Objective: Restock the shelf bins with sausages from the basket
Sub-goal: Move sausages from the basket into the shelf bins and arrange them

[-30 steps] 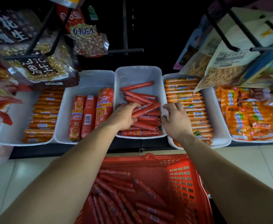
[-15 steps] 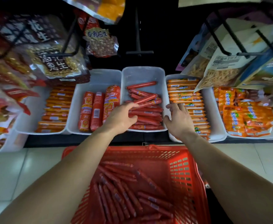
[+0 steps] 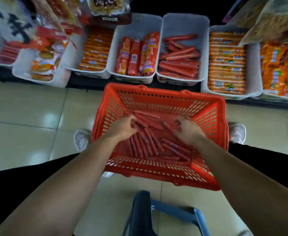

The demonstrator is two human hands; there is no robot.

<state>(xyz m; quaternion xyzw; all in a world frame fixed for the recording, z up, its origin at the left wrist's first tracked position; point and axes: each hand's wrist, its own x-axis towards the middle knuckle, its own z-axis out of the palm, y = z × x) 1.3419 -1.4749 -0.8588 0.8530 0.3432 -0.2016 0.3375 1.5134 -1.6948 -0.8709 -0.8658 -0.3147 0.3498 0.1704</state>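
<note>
L hand point(image 3: 122, 129) is curled round sausages point(image 3: 150, 142) in the basket point(image 3: 157, 99); R hand point(image 3: 188, 132) is curled over others, grip can't be told. Basket is set on tiled floor point(image 3: 29, 116), shelf bins point(image 3: 186, 24) beyond.

Both forearms reach down and forward, left hand point(image 3: 122, 128) and right hand point(image 3: 189, 132) with fingers curled inward.
</note>
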